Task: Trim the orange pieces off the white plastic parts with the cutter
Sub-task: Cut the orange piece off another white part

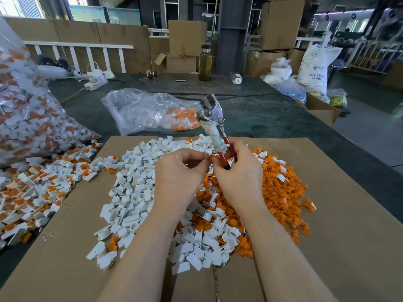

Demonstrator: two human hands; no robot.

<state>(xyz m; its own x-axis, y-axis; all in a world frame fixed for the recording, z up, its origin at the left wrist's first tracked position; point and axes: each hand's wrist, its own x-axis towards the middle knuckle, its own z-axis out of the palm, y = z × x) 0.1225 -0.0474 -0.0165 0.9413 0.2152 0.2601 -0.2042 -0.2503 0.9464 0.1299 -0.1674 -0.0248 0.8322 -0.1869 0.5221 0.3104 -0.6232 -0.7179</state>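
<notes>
Right hand [236, 168] curled round cutter [214, 129], long axis upward, blades away. Left hand [181, 168] pinching white-and-orange part [210, 157] just beside red handles, over bench piles.

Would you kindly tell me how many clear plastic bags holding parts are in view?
2: one large clear plastic bag at far left, one smaller clear bag behind the brown cardboard sheet. Background sacks' contents are unclear.
</notes>
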